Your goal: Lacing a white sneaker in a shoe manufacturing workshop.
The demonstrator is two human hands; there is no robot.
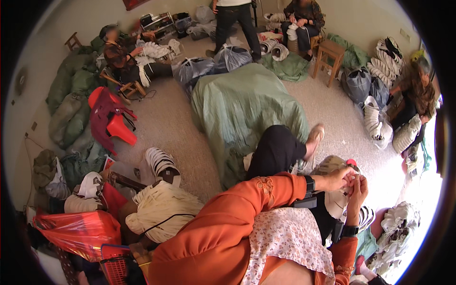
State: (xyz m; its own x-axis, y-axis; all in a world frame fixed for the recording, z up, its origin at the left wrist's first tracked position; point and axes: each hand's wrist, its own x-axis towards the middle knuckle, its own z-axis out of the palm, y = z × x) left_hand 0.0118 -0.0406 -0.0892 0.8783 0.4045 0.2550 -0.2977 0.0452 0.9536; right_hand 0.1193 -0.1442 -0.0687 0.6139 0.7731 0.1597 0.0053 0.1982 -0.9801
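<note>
My left hand [336, 180] and my right hand [359, 191] meet at the fingertips over my lap, at the right. Both are closed in a pinch, and whatever lies between the fingers is too small to make out. Just beyond them shows a small round red thing [350, 162]. Under and behind the hands is a bundle of pale curved pieces [327, 165], partly hidden by my wrists. A white piece [335, 203] hangs below the hands, by my dark trouser leg; I cannot tell whether either hand touches it.
A large green sheet-covered heap [247, 99] stands ahead. Left are a red chair [121, 129], a cream strip bundle [164, 209] and a red bag [80, 232]. A wooden stool [328, 59] stands farther back. Several people sit or stand around among white stacks and sacks.
</note>
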